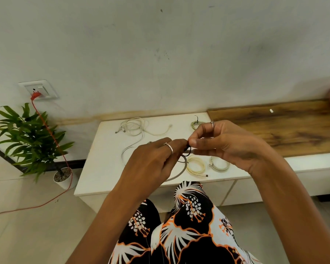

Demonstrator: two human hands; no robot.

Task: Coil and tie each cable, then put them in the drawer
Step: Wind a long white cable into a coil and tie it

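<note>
Both hands, left hand (151, 159) and right hand (217, 143), pinch the tie (188, 149); we judge the cable (176, 175) limp, best held at its crossing.

We seem to be in a home. A plain, scuffed wall (160, 44) carries a socket (39, 90) with an orange cord (51, 134) trailing across the tiled floor (27, 225). A potted plant (30, 138) stands in the corner beside a low white cabinet (95, 168), and a wooden top (286, 128) adjoins it.
</note>
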